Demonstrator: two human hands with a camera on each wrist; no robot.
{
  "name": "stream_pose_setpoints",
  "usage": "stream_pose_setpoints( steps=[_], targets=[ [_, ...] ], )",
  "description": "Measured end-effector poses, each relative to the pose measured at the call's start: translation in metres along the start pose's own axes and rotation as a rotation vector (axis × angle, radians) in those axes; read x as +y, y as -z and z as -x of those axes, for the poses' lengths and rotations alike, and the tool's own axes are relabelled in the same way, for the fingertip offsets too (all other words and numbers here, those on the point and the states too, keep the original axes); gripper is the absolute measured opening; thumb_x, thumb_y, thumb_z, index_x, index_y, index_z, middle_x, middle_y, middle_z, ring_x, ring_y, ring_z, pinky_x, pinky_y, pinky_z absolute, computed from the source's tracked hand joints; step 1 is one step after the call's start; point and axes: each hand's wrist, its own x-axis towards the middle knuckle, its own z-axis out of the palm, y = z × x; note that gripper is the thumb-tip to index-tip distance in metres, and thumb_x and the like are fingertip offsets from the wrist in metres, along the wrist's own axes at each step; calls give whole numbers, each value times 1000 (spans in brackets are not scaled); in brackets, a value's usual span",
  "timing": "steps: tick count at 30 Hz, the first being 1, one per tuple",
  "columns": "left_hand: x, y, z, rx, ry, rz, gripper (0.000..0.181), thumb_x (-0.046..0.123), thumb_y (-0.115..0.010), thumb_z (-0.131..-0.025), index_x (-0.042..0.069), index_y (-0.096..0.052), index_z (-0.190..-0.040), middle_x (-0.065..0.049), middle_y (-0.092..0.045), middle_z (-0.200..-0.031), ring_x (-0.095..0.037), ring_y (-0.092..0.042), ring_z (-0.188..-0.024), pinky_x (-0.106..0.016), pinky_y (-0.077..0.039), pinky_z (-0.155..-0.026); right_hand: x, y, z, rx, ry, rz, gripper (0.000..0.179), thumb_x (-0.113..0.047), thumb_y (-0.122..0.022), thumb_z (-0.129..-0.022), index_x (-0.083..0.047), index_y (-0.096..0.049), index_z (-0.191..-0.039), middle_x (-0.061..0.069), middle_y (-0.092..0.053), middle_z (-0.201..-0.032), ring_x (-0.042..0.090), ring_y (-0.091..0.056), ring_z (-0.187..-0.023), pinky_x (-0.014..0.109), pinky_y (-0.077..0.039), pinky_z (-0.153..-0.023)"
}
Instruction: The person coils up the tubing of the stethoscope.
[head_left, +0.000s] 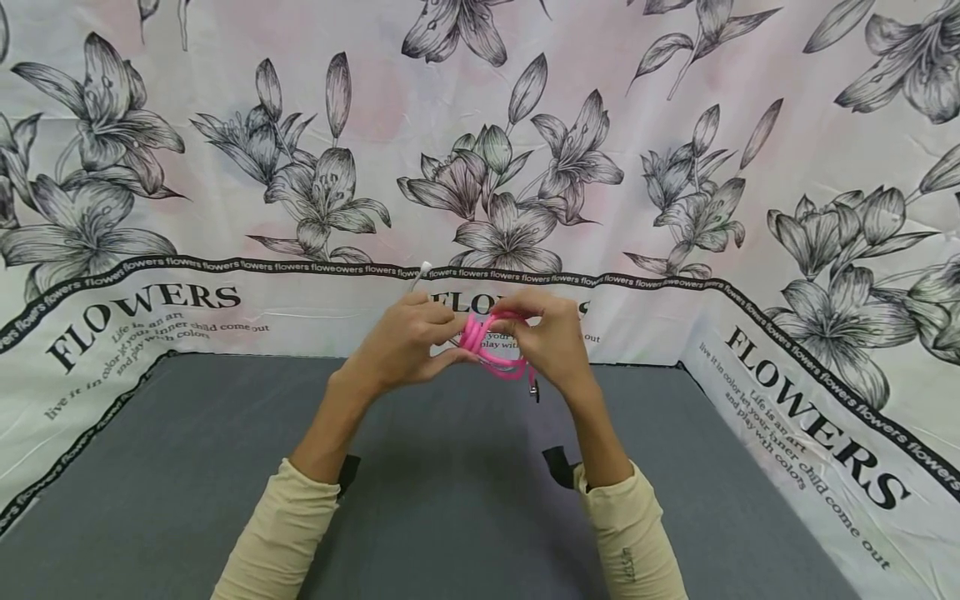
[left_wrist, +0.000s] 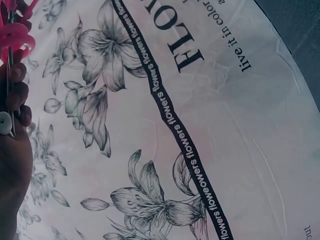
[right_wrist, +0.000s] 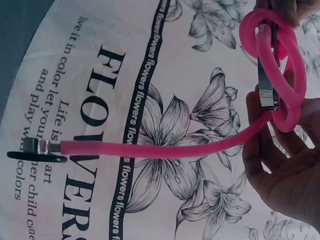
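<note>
Both hands hold a stethoscope with pink tubing above the table. My left hand grips its coiled tubing and metal ear tubes, thumb toward the coils. A white ear tip sticks up past that hand. On the other side, my right hand pinches a loop of the tubing between thumb and fingers. In the right wrist view the tubing wraps around the metal part. One free length of tube ends in the chest piece, which hangs below the right hand in the head view.
A grey table lies beneath the hands. Behind it and along both sides stands a white cloth printed with flowers and lettering. Dark straps show near the sleeve cuffs.
</note>
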Motion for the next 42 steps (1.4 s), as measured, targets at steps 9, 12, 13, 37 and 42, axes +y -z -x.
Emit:
stream_pose_setpoints(
  steps=[9,12,13,37,42],
  targets=[
    [0,1,0,3,-35,86,39,41,-90,-78,8,-78,-94,2,-66,-74,-13,-54,-65,-31,-40,-68,9,4,-2,-88,-115,-109,7,3,-78,-90,4,-82,-94,19,-80,-94,23,-76,-86,18,-57,-73],
    [0,3,1,25,-32,140,41,40,-89,-79,6,-80,-100,2,-66,-74,-13,-53,-66,-31,-39,-68,12,8,-3,-120,-199,-251,11,2,-79,-89,7,-79,-99,11,-81,-93,15,-77,-83,22,-60,-74],
    [0,3,0,32,-31,157,41,39,-89,-79,6,-81,-101,2,-66,-74,-13,-52,-66,-31,-39,-68,14,10,-2,-127,-230,-309,14,1,-80,-88,8,-78,-100,7,-81,-91,13,-77,-82,24,-61,-74],
    [6,6,-2,279,297,208,31,16,-92,-77,-2,-80,-100,-7,-62,-67,-23,-54,-67,-39,-44,-75,14,-8,-4,-300,-365,-603,32,-1,-72,-96,10,-69,-126,1,-83,-98,13,-80,-94,30,-62,-89],
    [5,4,-2,301,367,144,32,20,-89,-81,-3,-80,-101,-9,-65,-68,-24,-58,-67,-39,-44,-73,14,-16,-3,-369,-322,-669,34,1,-69,-97,12,-67,-129,0,-83,-97,17,-81,-90,32,-62,-85]
  ],
)
